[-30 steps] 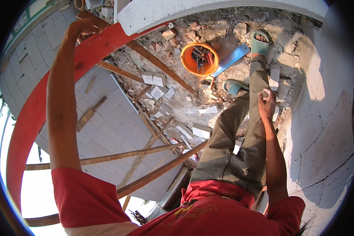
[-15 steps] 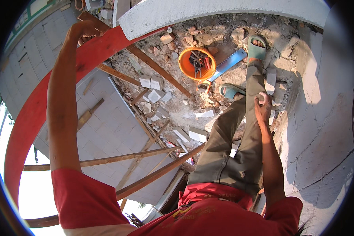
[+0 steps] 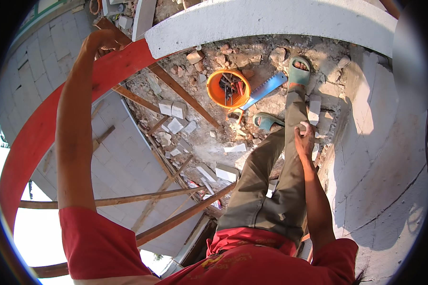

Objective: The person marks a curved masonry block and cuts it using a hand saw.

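My left arm reaches up on the left, and my left hand (image 3: 104,42) is bent over the far edge of a long red beam (image 3: 108,71), its fingers partly hidden. My right hand (image 3: 304,137) hangs in front of my trouser leg with its fingers curled in; whether something small is inside cannot be made out. A pale concrete-like beam (image 3: 252,21) adjoins the red one end to end and runs across the top. Below lies an orange bucket (image 3: 211,97) with tools in it, beside a handsaw (image 3: 266,91) with a blue blade.
Broken bricks and white block pieces (image 3: 227,172) litter the dirt floor around my sandalled feet. Wooden props (image 3: 188,97) slant up to the red beam, and more poles (image 3: 176,218) cross at lower left. A cracked plastered wall (image 3: 380,166) stands on the right.
The view has shifted slightly, so the floor things sit a little farther left and lower. Both hands keep nearly the same pose.
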The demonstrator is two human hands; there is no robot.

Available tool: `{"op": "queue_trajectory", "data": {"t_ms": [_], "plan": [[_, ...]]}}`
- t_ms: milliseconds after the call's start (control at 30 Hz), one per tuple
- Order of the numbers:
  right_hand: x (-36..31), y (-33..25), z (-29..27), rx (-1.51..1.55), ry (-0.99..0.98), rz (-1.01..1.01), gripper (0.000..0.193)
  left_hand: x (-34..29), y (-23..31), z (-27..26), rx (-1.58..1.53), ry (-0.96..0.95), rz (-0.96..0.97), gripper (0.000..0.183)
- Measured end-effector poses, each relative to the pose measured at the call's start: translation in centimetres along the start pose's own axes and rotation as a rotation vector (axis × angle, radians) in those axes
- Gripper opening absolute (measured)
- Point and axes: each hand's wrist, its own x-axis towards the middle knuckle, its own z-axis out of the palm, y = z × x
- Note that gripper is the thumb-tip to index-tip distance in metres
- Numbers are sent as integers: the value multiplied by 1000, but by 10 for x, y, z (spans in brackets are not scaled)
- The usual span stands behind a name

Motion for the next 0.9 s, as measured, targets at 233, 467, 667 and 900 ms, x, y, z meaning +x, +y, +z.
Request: {"op": "queue_trajectory", "data": {"t_ms": [233,467,667,900], "plan": [[2,1,-3,-35,-33,-11,36,-21,17,-5,13,-46,0,34],[5,-2,-1,-8,-8,-1,34,-2,5,-3,70,-6,29,32],[6,-9,-5,-3,7,-20,33,-7,10,3,-2,-29,16,33],[6,-12,7,-8,24,-85,32,-14,-5,-5,22,-59,12,33]]}}
